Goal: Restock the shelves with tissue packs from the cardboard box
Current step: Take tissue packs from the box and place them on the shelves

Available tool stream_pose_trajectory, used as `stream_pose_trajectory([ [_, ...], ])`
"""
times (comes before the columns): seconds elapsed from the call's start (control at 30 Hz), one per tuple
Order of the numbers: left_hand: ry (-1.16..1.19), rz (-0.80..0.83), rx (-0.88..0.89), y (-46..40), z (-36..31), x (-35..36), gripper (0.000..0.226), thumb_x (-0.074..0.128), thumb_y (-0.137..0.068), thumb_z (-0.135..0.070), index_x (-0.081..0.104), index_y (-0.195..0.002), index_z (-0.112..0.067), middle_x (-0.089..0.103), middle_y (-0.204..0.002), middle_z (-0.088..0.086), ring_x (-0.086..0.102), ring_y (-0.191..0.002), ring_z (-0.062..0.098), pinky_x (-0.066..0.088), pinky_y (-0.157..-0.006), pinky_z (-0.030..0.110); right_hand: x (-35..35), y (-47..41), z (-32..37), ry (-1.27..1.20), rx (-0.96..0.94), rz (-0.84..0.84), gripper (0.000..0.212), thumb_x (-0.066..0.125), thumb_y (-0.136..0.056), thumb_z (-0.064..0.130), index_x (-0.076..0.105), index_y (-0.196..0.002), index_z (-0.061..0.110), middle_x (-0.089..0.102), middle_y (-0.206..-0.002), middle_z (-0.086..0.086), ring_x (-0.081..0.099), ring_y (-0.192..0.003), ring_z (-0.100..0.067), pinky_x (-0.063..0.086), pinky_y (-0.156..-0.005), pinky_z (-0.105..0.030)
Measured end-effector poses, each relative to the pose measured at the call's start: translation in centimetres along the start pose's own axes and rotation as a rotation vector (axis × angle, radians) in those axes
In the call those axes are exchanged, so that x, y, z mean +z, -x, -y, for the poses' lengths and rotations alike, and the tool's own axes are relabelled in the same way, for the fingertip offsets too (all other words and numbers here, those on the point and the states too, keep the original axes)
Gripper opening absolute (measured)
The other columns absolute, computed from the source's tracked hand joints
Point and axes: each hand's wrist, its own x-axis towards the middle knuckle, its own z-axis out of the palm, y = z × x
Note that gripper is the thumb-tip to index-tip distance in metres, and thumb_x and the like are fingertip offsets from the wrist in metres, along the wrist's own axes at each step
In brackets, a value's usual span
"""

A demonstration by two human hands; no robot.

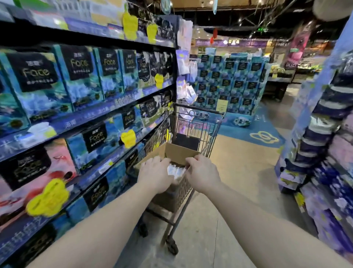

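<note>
Your one head camera looks forward and down the aisle, close over the cart (193, 137), shelves (91, 107) running along your left.

Bright store lighting falls from ceiling spots (211, 2) far overhead, against a dark ceiling. The near floor (235, 172) is evenly lit, with soft shadow under the cart (193, 134). Motion blur smears the shelves (76, 118) on the left and the stacked goods (324, 134) on the right. Wide-angle bending curves the edges; print there is unreadable.
</note>
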Motion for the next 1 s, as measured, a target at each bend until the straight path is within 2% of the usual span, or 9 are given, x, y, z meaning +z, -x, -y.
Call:
stream_pose_trajectory([
  [0.3,0.011,0.048,-0.125,-15.5,2.2,4.6,0.049,0.049,-0.088,-0.049,0.045,-0.131,-0.027,0.051,-0.126,0.005,0.048,-0.117,0.029,0.037,-0.098,0.043,5.8,-16.9,-3.6,-0.014,-0.11,0.08,0.047,0.054,-0.093,0.039,0.046,-0.138,0.028,0.047,-0.138,-0.004,0.044,-0.127,-0.025,0.045,-0.102,-0.04],
  [0.47,0.074,0.127,-0.184,-24.8,4.3,7.3,0.049,0.05,-0.089,-0.047,0.045,-0.133,-0.026,0.048,-0.132,0.007,0.045,-0.122,0.029,0.037,-0.102,0.045,9.1,-25.5,-4.6,-0.029,-0.095,0.179,0.048,0.053,-0.093,0.038,0.044,-0.14,0.029,0.045,-0.14,-0.004,0.045,-0.126,-0.025,0.047,-0.1,-0.04],
  [0.6,0.1,0.122,-0.186,-31.1,5.7,9.0,0.05,0.051,-0.089,-0.048,0.046,-0.133,-0.026,0.05,-0.131,0.008,0.046,-0.12,0.03,0.04,-0.101,0.044,11.3,-32.5,-5.6,-0.005,-0.095,0.212,0.049,0.055,-0.091,0.038,0.045,-0.138,0.026,0.046,-0.138,-0.006,0.048,-0.122,-0.027,0.048,-0.096,-0.041],
  [0.73,0.124,0.173,-0.254,-34.7,7.1,11.8,0.053,0.052,-0.089,-0.046,0.041,-0.139,-0.03,0.045,-0.137,0.006,0.042,-0.125,0.03,0.036,-0.104,0.045,14.5,-36.9,-5.9,0.025,-0.134,0.328,0.044,0.054,-0.092,0.037,0.047,-0.133,0.021,0.048,-0.125,-0.007,0.051,-0.111,-0.027,0.051,-0.089,-0.04],
  [0.87,0.136,0.226,-0.371,-37.8,9.0,15.6,0.055,0.052,-0.089,-0.049,0.043,-0.138,-0.026,0.045,-0.138,0.005,0.042,-0.126,0.03,0.036,-0.105,0.045,18.5,-42.4,-7.5,0.046,-0.164,0.43,0.046,0.053,-0.094,0.033,0.042,-0.137,0.02,0.048,-0.124,-0.008,0.05,-0.114,-0.029,0.049,-0.09,-0.039],
  [1.0,0.22,0.296,-0.528,-41.0,9.7,20.8,0.059,0.054,-0.089,-0.05,0.039,-0.14,-0.023,0.044,-0.139,0.006,0.041,-0.128,0.03,0.037,-0.106,0.044,23.5,-47.6,-10.3,0.107,-0.233,0.612,0.047,0.051,-0.096,0.031,0.038,-0.139,0.019,0.046,-0.124,-0.009,0.048,-0.117,-0.029,0.046,-0.092,-0.038],
])
